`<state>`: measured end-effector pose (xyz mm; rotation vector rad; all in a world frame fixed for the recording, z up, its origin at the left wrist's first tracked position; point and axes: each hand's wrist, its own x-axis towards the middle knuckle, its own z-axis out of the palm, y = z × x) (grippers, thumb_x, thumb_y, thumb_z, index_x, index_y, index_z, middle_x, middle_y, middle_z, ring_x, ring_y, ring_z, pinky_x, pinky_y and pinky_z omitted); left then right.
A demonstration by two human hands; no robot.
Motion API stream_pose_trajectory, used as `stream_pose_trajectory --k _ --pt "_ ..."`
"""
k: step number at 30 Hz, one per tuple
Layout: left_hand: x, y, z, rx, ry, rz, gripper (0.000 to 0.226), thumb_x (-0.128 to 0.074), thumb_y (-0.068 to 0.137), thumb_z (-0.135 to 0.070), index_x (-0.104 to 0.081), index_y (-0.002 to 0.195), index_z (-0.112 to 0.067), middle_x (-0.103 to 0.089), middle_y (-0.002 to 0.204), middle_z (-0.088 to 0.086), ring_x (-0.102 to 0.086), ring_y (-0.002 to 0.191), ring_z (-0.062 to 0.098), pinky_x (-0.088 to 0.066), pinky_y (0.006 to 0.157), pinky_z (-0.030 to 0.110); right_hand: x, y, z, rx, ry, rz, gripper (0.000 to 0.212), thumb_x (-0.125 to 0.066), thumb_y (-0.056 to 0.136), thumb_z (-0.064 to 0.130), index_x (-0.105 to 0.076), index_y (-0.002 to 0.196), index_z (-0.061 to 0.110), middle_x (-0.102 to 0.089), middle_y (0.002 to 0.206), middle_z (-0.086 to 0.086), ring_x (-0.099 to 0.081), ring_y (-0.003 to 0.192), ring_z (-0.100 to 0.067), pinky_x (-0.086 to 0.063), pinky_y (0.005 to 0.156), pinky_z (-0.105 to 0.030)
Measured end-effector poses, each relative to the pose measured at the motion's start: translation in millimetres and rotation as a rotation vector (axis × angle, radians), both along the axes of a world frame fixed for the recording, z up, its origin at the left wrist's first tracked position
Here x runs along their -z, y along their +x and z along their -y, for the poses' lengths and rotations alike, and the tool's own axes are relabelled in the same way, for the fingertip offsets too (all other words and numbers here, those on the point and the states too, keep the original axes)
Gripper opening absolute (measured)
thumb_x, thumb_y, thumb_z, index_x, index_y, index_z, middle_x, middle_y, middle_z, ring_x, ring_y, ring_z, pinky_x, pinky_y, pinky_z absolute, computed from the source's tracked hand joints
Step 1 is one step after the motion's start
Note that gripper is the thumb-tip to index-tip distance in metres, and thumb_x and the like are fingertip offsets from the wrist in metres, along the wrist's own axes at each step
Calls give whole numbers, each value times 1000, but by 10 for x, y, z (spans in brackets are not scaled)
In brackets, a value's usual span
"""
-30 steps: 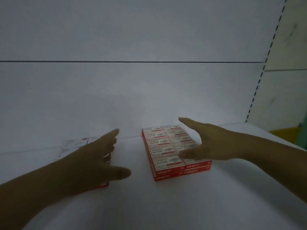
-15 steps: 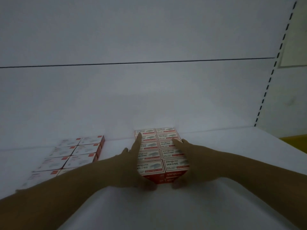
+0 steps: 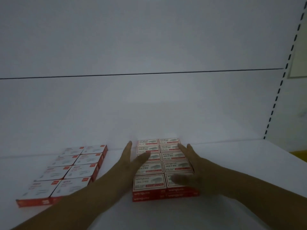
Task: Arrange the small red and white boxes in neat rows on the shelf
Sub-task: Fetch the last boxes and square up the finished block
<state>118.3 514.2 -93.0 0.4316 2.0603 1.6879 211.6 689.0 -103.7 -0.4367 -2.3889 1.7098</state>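
Note:
A block of small red and white boxes (image 3: 150, 181), two wide, several deep and two layers high, sits in the middle of the white shelf (image 3: 166, 216). My left hand (image 3: 127, 165) lies flat along the block's left side, thumb over the top boxes. My right hand (image 3: 194, 170) lies flat along the right side, thumb across the nearest right box. Both hands have fingers apart and hold nothing. A second, flatter group of red and white boxes (image 3: 66, 173), two wide, lies to the left; my left forearm hides its near right corner.
The shelf's white back panel (image 3: 149, 105) rises right behind the boxes, with a dark seam across it. A slotted upright (image 3: 280, 83) runs down the right edge. Something yellow (image 3: 299, 156) shows beyond the shelf's right end.
My hands have loosened from gripping the block's near end and now lie flat along its sides, reaching farther back. The view has shifted so the left group shows fully.

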Motion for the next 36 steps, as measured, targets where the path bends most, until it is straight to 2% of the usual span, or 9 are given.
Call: stream_pose_trajectory --k 3,8,11,13,20,25,28,31,36 --pt "-10 -127 -115 -66 148 131 66 -52 85 -51 -22 141 -37 -49 117 -17 -57 83 2 -52 65 26 -96 22 34 -51 -19 -14 92 -56 65 76 -31 139 29 -46 140 -2 -53 121 -25 -44 100 -48" --pt "83 -261 -260 -131 209 178 65 -52 82 -55 -43 135 -19 -53 133 9 -57 113 28 -44 99 47 -124 -235 36 85 -72 -62 42 -51 89 45 -57 111 10 -70 100 -5 -69 86 -19 -56 77 -35" --pt "117 -345 -318 -123 232 232 60 -54 82 -52 -49 130 -17 -66 115 7 -66 96 24 -54 80 40 -64 -298 -29 106 -57 -93 26 -50 90 39 -59 87 15 -70 68 8 -66 57 1 -46 46 -11" --pt "112 -361 -328 -128 274 263 55 -52 85 -49 -51 127 -16 -71 102 6 -69 84 21 -55 63 33 -46 -336 -58 127 -90 -104 23 -50 91 38 -59 86 17 -67 58 13 -63 51 3 -42 39 -8" --pt "61 -388 -397 -105 307 328 43 -40 93 -40 -45 128 -15 -62 113 8 -60 85 19 -46 63 32 -5 -330 -55 111 -138 -78 16 -53 89 36 -60 93 22 -69 75 7 -67 58 -2 -47 44 -13" --pt "47 -426 -446 -93 210 232 51 -39 95 -30 -35 138 -3 -41 140 24 -44 126 38 -40 98 46 -40 -311 9 153 -48 -28 48 -58 87 27 -44 132 19 -60 120 -4 -63 98 -21 -52 88 -39" --pt "33 -400 -371 -66 119 125 48 -37 96 -21 -30 137 4 -35 141 27 -35 129 41 -30 106 46 -41 -293 6 148 -16 -27 54 -57 87 25 -39 137 18 -57 122 -3 -62 96 -18 -54 79 -32" --pt "11 -206 -306 -11 91 57 54 -37 94 -46 -39 138 -14 -46 139 16 -47 125 33 -36 107 45 -50 -285 15 122 159 -15 50 -55 88 27 -41 135 17 -49 116 5 -54 83 -4 -41 60 -13" --pt "-17 -93 -239 59 53 -63 56 -29 94 -49 -29 141 -18 -39 145 8 -45 126 25 -40 102 48 -112 -245 95 81 487 59 45 -53 89 32 -46 131 17 -45 126 2 -44 82 -1 -30 56 -4"
